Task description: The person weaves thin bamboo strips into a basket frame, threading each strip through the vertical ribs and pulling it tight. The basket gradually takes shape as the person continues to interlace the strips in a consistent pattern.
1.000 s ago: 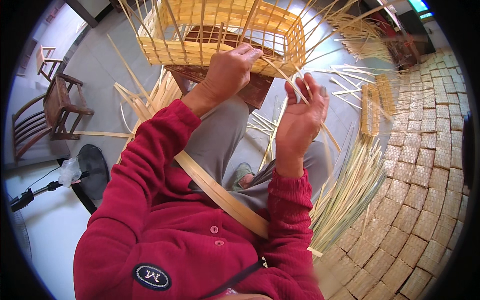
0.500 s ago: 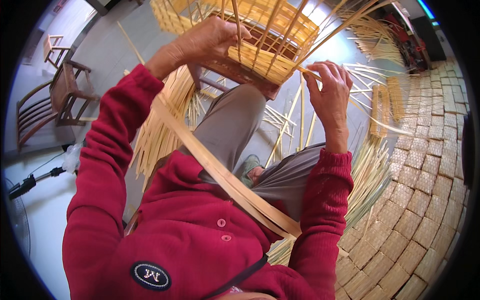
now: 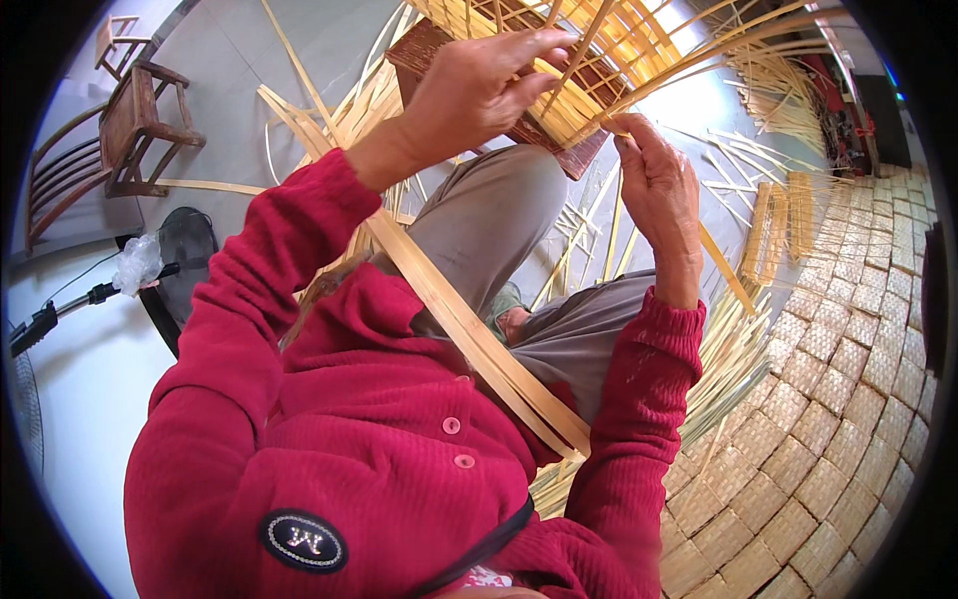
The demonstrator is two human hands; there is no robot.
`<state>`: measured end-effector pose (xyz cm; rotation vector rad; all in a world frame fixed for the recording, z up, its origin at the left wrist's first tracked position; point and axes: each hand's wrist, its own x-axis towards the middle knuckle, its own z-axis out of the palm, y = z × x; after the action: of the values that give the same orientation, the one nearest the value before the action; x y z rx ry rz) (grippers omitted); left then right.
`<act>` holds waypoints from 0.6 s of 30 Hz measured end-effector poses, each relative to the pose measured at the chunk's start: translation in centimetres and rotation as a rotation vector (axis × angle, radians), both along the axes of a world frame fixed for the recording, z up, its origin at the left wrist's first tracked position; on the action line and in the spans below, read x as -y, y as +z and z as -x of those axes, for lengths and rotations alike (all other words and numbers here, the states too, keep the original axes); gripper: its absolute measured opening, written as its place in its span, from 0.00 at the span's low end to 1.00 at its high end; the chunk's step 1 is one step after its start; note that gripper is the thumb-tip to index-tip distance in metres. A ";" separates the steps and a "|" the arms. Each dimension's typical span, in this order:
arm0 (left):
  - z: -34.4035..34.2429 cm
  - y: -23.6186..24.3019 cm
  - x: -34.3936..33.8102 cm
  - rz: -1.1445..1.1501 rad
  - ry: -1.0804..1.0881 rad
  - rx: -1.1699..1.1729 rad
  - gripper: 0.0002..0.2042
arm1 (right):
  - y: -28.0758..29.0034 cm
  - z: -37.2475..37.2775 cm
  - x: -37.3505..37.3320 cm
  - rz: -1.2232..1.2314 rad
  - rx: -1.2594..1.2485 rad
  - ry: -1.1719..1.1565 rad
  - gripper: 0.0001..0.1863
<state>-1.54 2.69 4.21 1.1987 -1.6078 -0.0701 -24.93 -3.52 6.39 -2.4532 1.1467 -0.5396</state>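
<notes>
A part-woven bamboo basket (image 3: pixel 574 108), with long upright stakes standing from it, rests on a brown wooden stool (image 3: pixel 417 48) beyond my knees. My left hand (image 3: pixel 477 92) is at its near side, thumb and fingers apart beside a stake; whether they touch it I cannot tell. At the basket's right corner my right hand (image 3: pixel 659 190) pinches a thin bamboo strip (image 3: pixel 726 262) between thumb and forefinger. The strip's loose length trails down behind the wrist. Flat bamboo slats (image 3: pixel 449 311) lie slantwise across my lap, passing under my left forearm.
Bundles of split bamboo (image 3: pixel 723 374) lie to my right, beside many stacked woven blocks (image 3: pixel 798 439). Cut strips (image 3: pixel 733 165) litter the floor past the stool. A wooden chair (image 3: pixel 140 125) stands at left, near a black stand (image 3: pixel 95 295) and a plastic bag (image 3: pixel 138 262).
The basket, stool and left hand now appear farther right and higher in view. My left fingers are at a different stake. The strip's loose end has swung down closer to my right forearm.
</notes>
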 end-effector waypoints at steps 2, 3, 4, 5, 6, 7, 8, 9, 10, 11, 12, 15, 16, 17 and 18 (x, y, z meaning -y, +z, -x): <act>0.6 -0.3 1.2 0.010 0.000 -0.048 0.09 | 0.0 -0.2 -0.1 -0.011 0.006 0.001 0.11; 0.4 -0.3 1.6 0.001 -0.003 -0.004 0.09 | 0.3 -0.4 -0.3 -0.017 -0.003 0.001 0.12; 0.3 0.3 1.8 -0.011 -0.004 0.041 0.09 | 0.4 -0.6 -0.4 -0.027 -0.011 0.004 0.13; 0.2 0.6 2.1 -0.023 -0.005 0.087 0.09 | 0.7 -0.7 -0.6 -0.034 -0.032 -0.011 0.13; 0.1 0.5 2.7 0.019 -0.008 0.096 0.10 | 1.0 -0.8 -0.8 -0.041 -0.052 -0.026 0.12; 0.3 0.8 2.7 0.031 0.033 0.130 0.10 | 1.3 -0.8 -0.8 -0.042 -0.073 -0.048 0.12; 0.5 1.2 2.5 0.042 0.073 0.164 0.10 | 1.2 -0.7 -0.9 0.007 -0.062 -0.041 0.11; 0.6 1.5 2.4 0.054 0.114 0.198 0.10 | 1.1 -0.6 -0.9 0.056 -0.051 -0.035 0.11; 0.3 1.4 2.0 0.088 0.078 0.132 0.09 | 1.0 -0.7 -1.1 0.103 -0.034 -0.025 0.11; 0.2 1.6 1.0 0.051 0.105 0.135 0.09 | 0.8 -0.6 -1.1 0.123 -0.019 -0.007 0.11; 0.4 1.9 -0.4 0.015 0.131 0.139 0.09 | 0.7 -0.6 -1.0 0.144 -0.005 0.010 0.11; 0.9 0.8 -1.4 0.067 0.077 0.148 0.11 | 0.7 -1.0 -0.9 0.157 0.026 0.036 0.10; 1.8 0.6 -1.1 0.075 0.041 0.162 0.11 | 0.8 -1.1 -0.9 0.138 0.024 0.038 0.10; 2.7 0.3 -0.9 0.083 0.002 0.174 0.12 | 0.9 -1.0 -1.0 0.118 0.020 0.038 0.10; 3.0 -0.5 -0.2 0.062 -0.029 0.213 0.10 | 0.9 -1.1 -0.9 0.132 0.021 0.051 0.09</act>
<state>-4.54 2.92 3.75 1.1658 -1.7991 0.0914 -23.85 -2.59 7.24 -2.5741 1.0691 -0.6428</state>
